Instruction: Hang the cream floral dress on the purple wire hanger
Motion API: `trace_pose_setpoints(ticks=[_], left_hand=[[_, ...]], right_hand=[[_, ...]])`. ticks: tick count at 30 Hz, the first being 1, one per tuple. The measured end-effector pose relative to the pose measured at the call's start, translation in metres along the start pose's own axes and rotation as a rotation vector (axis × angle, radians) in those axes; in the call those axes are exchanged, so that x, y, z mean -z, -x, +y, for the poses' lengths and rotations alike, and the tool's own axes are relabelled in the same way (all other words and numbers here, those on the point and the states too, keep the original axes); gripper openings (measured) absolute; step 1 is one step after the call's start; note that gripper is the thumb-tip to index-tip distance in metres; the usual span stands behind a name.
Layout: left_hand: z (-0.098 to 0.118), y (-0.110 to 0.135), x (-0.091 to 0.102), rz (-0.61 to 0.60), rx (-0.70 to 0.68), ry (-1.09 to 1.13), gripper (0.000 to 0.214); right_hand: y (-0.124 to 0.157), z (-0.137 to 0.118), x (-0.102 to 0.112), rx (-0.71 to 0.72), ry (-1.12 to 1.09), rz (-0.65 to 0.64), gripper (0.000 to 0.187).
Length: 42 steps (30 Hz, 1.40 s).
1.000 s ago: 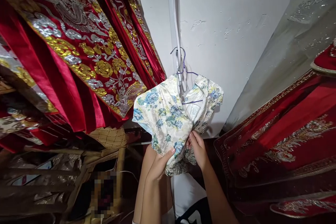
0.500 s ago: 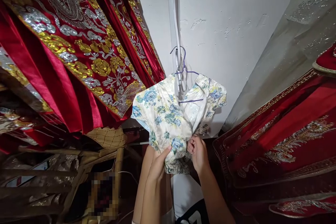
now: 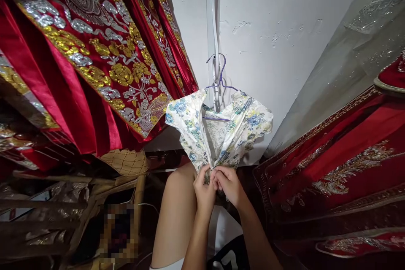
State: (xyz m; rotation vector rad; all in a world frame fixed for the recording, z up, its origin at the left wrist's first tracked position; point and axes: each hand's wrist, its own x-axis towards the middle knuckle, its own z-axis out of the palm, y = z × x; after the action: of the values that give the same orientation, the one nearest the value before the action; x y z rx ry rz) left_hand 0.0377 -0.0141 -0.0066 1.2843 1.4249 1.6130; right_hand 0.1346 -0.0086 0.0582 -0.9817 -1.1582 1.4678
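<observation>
A white garment with blue and yellow flowers (image 3: 221, 130) hangs on a purple wire hanger (image 3: 221, 78) hooked on a white strip against the wall. Its front lies spread apart above my hands. My left hand (image 3: 204, 190) and my right hand (image 3: 228, 183) sit side by side at its lower front, fingers pinched on the two fabric edges where they meet. What exactly is between the fingertips is too small to see.
Red satin robes with gold and silver embroidery (image 3: 95, 59) hang close on the left, and more red embroidered cloth (image 3: 341, 164) lies on the right. A wooden chair frame (image 3: 95, 202) stands at lower left. My bare knee (image 3: 177, 202) is below the garment.
My left hand let go of the bunched side of the garment and moved up beside my right hand. The garment's front has fallen apart, and both hands now pinch its lower edges together.
</observation>
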Motion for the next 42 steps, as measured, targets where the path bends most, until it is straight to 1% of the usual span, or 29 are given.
trace_pose_setpoints(ticks=[2, 3, 5, 7, 9, 11, 12, 14, 16, 18, 19, 20, 21, 22, 23, 24, 27, 28, 30, 31, 33, 35, 39, 42], left_hand=[[-0.003, 0.005, -0.002, -0.013, 0.050, 0.028, 0.021], [-0.003, 0.008, -0.004, -0.018, 0.059, 0.031, 0.023], [-0.002, 0.012, -0.011, -0.045, 0.064, 0.023, 0.027], [0.000, 0.015, -0.021, -0.078, 0.070, -0.001, 0.029], [-0.001, 0.017, -0.033, -0.102, 0.070, -0.021, 0.030], [-0.004, 0.019, -0.047, -0.135, 0.064, -0.023, 0.030], [-0.006, 0.020, -0.053, -0.163, 0.057, -0.022, 0.030], [-0.011, 0.023, -0.062, -0.257, 0.033, -0.027, 0.030], [-0.014, 0.025, -0.063, -0.395, 0.003, -0.041, 0.031], [-0.011, 0.021, -0.057, -0.547, -0.044, -0.066, 0.035], [-0.007, 0.015, -0.051, -0.602, -0.080, -0.079, 0.036], [0.000, 0.007, -0.045, -0.630, -0.122, -0.087, 0.034], [0.009, -0.004, -0.038, -0.625, -0.168, -0.088, 0.029], [0.021, -0.017, -0.032, -0.584, -0.213, -0.075, 0.023], [0.035, -0.032, -0.026, -0.509, -0.255, -0.056, 0.019], [0.051, -0.048, -0.021, -0.418, -0.295, -0.032, 0.020], [0.103, -0.098, -0.015, -0.155, -0.468, -0.004, 0.035], [0.119, -0.112, -0.015, -0.121, -0.532, -0.054, 0.036], [0.143, -0.133, -0.016, -0.141, -0.640, -0.184, 0.025], [0.151, -0.139, -0.016, -0.153, -0.687, -0.251, 0.020], [0.159, -0.145, -0.014, -0.144, -0.758, -0.354, 0.017], [0.157, -0.146, -0.010, -0.109, -0.790, -0.401, 0.017], [0.149, -0.143, 0.000, -0.104, -0.804, -0.417, 0.014], [0.159, -0.137, 0.002, -0.080, -0.815, -0.373, 0.015]], right_hand=[[-0.006, -0.009, 0.003, 0.014, 0.067, -0.034, 0.020], [-0.012, -0.015, 0.006, 0.024, 0.097, -0.025, 0.020], [-0.032, -0.031, 0.013, 0.052, 0.147, 0.036, 0.020], [-0.061, -0.055, 0.020, 0.092, 0.176, 0.115, 0.020], [-0.091, -0.084, 0.025, 0.145, 0.187, 0.197, 0.020], [-0.115, -0.115, 0.027, 0.217, 0.190, 0.243, 0.019], [-0.123, -0.128, 0.026, 0.269, 0.183, 0.250, 0.019], [-0.129, -0.148, 0.024, 0.373, 0.132, 0.252, 0.019], [-0.127, -0.157, 0.023, 0.416, 0.037, 0.239, 0.018], [-0.119, -0.156, 0.024, 0.391, -0.051, 0.198, 0.018], [-0.116, -0.154, 0.024, 0.364, -0.075, 0.170, 0.018], [-0.112, -0.150, 0.025, 0.338, -0.082, 0.141, 0.019], [-0.109, -0.147, 0.026, 0.319, -0.075, 0.120, 0.019], [-0.106, -0.144, 0.026, 0.308, -0.060, 0.106, 0.020], [-0.103, -0.142, 0.025, 0.306, -0.041, 0.099, 0.020], [-0.099, -0.141, 0.024, 0.313, -0.021, 0.091, 0.020], [-0.088, -0.141, 0.018, 0.355, 0.036, 0.045, 0.019], [-0.085, -0.142, 0.017, 0.370, 0.056, 0.032, 0.018], [-0.083, -0.142, 0.016, 0.401, 0.080, 0.037, 0.018], [-0.084, -0.141, 0.016, 0.418, 0.077, 0.055, 0.019], [-0.088, -0.135, 0.017, 0.443, 0.056, 0.092, 0.022], [-0.094, -0.126, 0.018, 0.454, 0.047, 0.112, 0.025], [-0.101, -0.109, 0.013, 0.474, 0.093, 0.116, 0.026], [-0.106, -0.098, 0.011, 0.490, 0.144, 0.149, 0.027]])
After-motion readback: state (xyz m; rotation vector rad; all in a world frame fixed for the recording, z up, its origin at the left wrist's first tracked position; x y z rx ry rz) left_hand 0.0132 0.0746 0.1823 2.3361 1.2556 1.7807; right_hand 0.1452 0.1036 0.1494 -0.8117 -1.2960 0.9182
